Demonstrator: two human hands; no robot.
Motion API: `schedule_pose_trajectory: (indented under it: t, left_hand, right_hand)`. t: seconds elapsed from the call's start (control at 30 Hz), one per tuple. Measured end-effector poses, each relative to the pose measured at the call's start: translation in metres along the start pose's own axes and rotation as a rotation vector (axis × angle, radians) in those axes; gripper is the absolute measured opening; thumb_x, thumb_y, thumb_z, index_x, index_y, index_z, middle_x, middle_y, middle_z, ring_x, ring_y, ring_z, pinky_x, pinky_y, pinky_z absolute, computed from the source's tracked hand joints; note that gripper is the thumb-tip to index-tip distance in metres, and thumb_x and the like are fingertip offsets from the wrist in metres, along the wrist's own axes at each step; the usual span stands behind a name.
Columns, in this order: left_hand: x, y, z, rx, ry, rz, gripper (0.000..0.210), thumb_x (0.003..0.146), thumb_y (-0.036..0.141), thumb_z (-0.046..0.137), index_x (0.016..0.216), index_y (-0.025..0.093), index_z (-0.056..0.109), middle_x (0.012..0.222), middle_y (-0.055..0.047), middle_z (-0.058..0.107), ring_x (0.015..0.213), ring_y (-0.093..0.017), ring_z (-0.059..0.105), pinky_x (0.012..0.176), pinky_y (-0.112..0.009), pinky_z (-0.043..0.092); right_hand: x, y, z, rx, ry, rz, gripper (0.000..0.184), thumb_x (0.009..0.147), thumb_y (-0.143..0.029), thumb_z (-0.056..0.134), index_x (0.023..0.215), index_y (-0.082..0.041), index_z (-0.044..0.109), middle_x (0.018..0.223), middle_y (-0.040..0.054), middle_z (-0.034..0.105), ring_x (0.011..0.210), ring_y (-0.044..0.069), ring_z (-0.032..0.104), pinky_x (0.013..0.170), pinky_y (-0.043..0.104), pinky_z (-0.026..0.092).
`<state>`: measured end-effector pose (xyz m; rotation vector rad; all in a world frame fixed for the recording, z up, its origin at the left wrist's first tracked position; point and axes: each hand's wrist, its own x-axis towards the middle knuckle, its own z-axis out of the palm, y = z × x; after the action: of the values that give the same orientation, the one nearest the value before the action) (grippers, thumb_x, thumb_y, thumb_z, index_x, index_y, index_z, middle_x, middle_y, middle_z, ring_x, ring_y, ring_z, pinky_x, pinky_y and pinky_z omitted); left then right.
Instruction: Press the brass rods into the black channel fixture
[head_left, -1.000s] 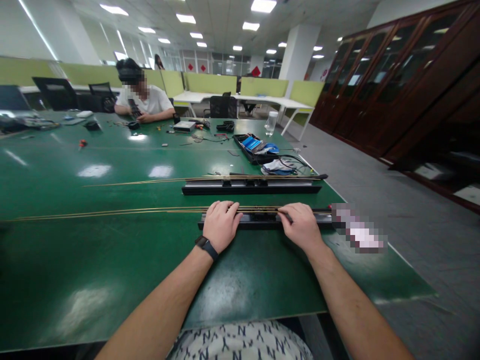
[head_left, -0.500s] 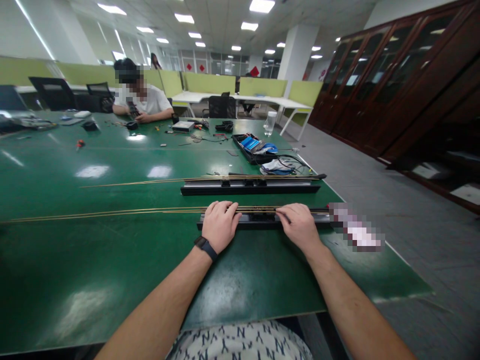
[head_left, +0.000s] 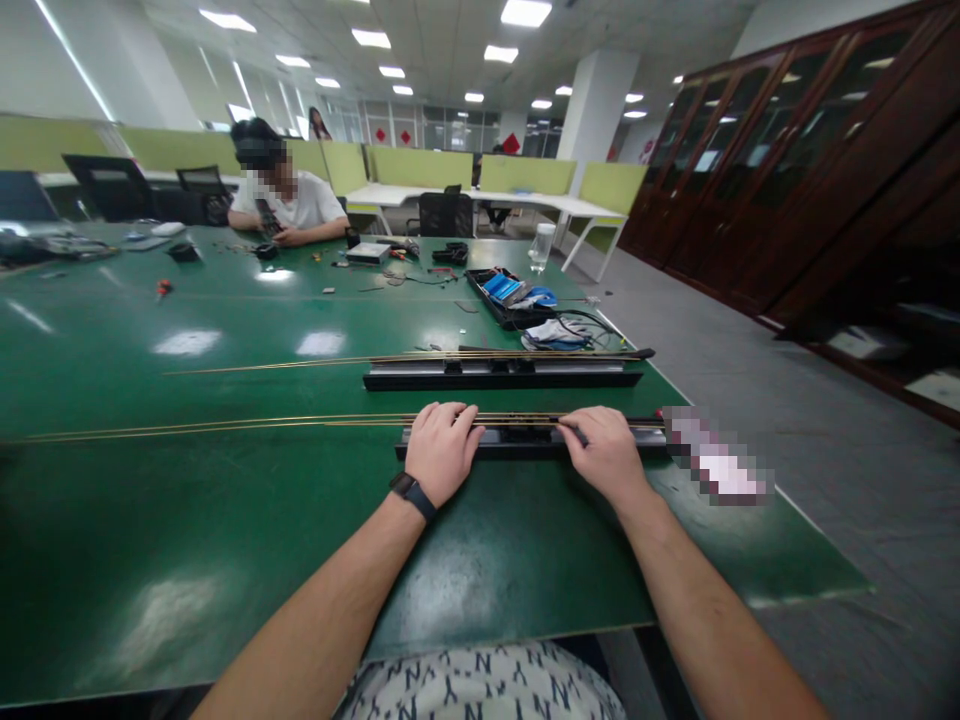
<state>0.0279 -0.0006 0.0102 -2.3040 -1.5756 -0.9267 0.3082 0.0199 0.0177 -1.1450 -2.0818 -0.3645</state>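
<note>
Long thin gold-coloured rods point(head_left: 217, 426) lie along a black rail point(head_left: 517, 452) with a grey inner face. The rods stick out far past the rail's left end. My left hand point(head_left: 441, 440), with a dark watch on its wrist, has its fingers bent over the rods near that end, the thumb on the near side; its fingertips are partly hidden. Farther right, my right hand point(head_left: 604, 448) pinches at the rods between thumb and fingers, where dark thin lengths run on to the right. Exactly how many it grips I cannot tell.
Beyond lies a second black rail point(head_left: 502, 381) with similar rods. Behind it stands a black tray point(head_left: 495, 310) with blue packs and cables, near a clear cup point(head_left: 541, 248). A blurred-out item point(head_left: 720, 460) lies at right. Across the green table point(head_left: 225, 560) sits a person point(head_left: 289, 205).
My right hand has shifted very slightly to the right along the rods. My left hand keeps its place, and the whole view has moved only a little.
</note>
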Motion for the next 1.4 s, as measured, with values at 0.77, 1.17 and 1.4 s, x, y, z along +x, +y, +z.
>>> schedule_pose_trajectory:
  t: [0.77,1.17,1.4]
  left_hand:
    - [0.0006,-0.0003,0.0002,-0.005,-0.001,0.002,0.030,0.102,0.036,0.051,0.124,0.022,0.066,0.118,-0.009,0.071,0.111,-0.024,0.064,0.111,-0.045,0.041]
    - [0.0001,0.0010,-0.0004,-0.002,0.005,-0.007,0.029,0.101,0.036,0.053,0.122,0.023,0.067,0.117,-0.009,0.071,0.111,-0.024,0.064,0.111,-0.047,0.041]
    - [0.0002,-0.0002,0.0001,-0.008,0.002,0.003,0.030,0.101,0.037,0.052,0.124,0.022,0.066,0.117,-0.009,0.071,0.112,-0.024,0.064,0.111,-0.045,0.041]
  right_hand:
    - [-0.0015,0.0012,0.0000,0.009,-0.006,0.031,0.007,0.093,-0.026,0.063,0.091,-0.021,0.069,0.092,0.0057,0.073,0.090,0.023,0.065,0.087,0.041,0.045]
    - [-0.0016,-0.0003,0.0053,0.067,0.003,0.001,0.010,0.094,-0.023,0.060,0.092,-0.023,0.070,0.094,0.0052,0.074,0.091,0.022,0.066,0.088,0.041,0.047]
    - [-0.0014,-0.0002,0.0012,0.031,-0.007,0.033,0.008,0.093,-0.026,0.063,0.094,-0.022,0.069,0.095,0.0062,0.073,0.092,0.024,0.066,0.087,0.042,0.046]
